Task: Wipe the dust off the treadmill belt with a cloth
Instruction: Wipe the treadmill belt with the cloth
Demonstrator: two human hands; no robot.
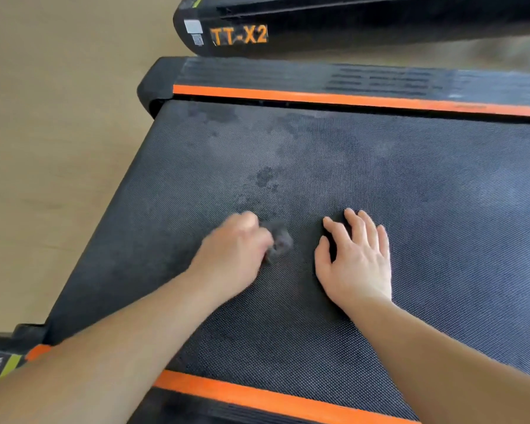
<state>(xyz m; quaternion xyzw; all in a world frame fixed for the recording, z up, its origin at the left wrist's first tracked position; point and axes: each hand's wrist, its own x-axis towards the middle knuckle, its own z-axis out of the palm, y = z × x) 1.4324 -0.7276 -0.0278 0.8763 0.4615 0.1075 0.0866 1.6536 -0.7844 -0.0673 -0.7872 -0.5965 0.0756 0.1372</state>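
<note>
The black textured treadmill belt [380, 179] fills the middle of the view, with dull dusty patches and darker blotches toward its far side. My left hand [236, 249] is blurred and grips a small crumpled grey cloth [279, 240] against the belt near its centre. Just to the right of the cloth, my right hand [355, 258] lies flat on the belt with its fingers spread and straight. Most of the cloth is hidden under my left fingers.
Orange-striped black side rails run along the far edge [318, 97] and the near edge [257, 396] of the belt. A black frame part marked TT-X2 [239, 35] lies beyond the far rail. Light wooden floor [43, 148] is on the left.
</note>
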